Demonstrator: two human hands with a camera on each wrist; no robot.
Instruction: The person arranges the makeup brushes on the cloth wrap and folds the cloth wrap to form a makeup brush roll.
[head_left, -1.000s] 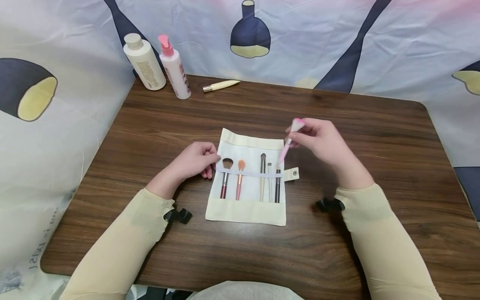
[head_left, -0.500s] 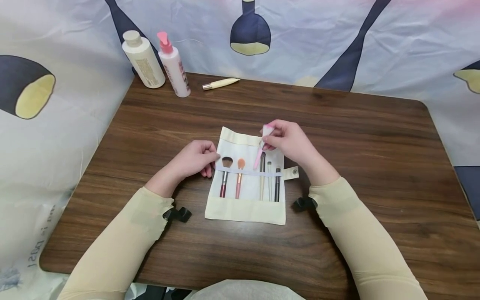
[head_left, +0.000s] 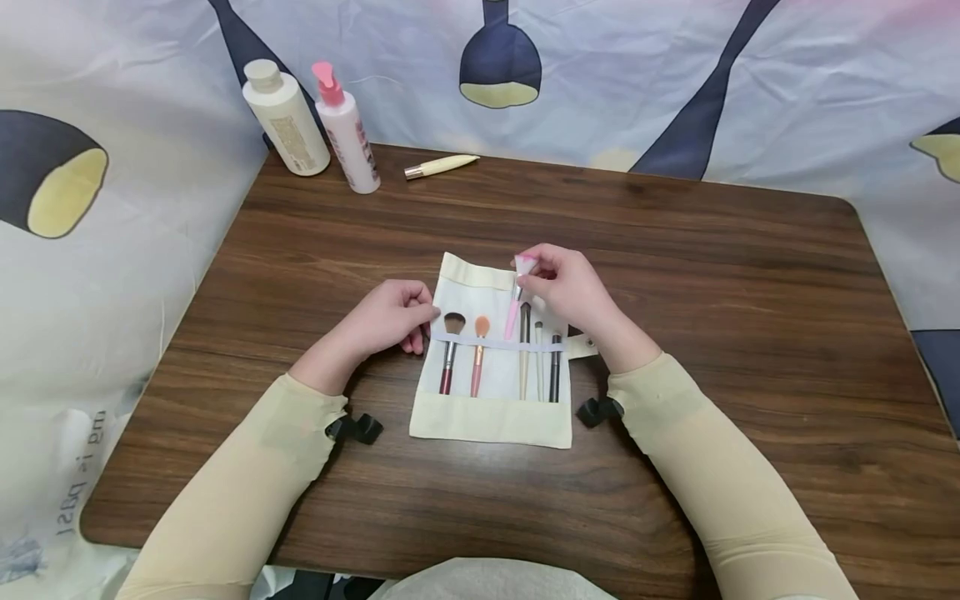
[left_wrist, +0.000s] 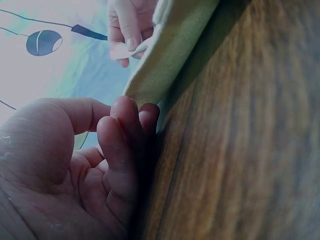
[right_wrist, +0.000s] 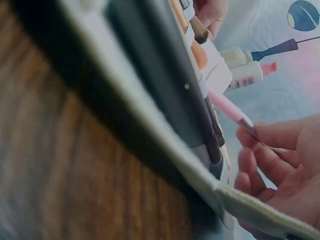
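Observation:
A cream cloth brush roll (head_left: pixel 491 421) lies unfolded on the table. My left hand (head_left: pixel 393 317) pinches its left edge between thumb and fingers, seen closely in the left wrist view. Between thumb and fingertips, my right hand (head_left: pixel 566 283) holds a pink makeup brush (head_left: pixel 512 319) near its bristles, handle slanting down. The handle's lower end is at the roll's elastic band (head_left: pixel 498 342); whether it is under the band I cannot tell. Several brushes stand in the roll: a dark-bristled one (head_left: pixel 454 323), an orange-tipped one (head_left: pixel 482 327) and slimmer ones to the right, including a black one (head_left: pixel 555 375).
At the back left of the wooden table (head_left: pixel 675 483) stand a white capped bottle (head_left: pixel 288 125) and a pump bottle (head_left: pixel 350 146) with a pink top. A cream pen-shaped item (head_left: pixel 441 167) lies near the back edge. The roll's snap strap (head_left: pixel 581 347) sticks out right.
My right hand has carried the pink brush leftward from the roll's right edge to the gap beside the orange-tipped brush, then slightly lower. The left hand has stayed at the left edge.

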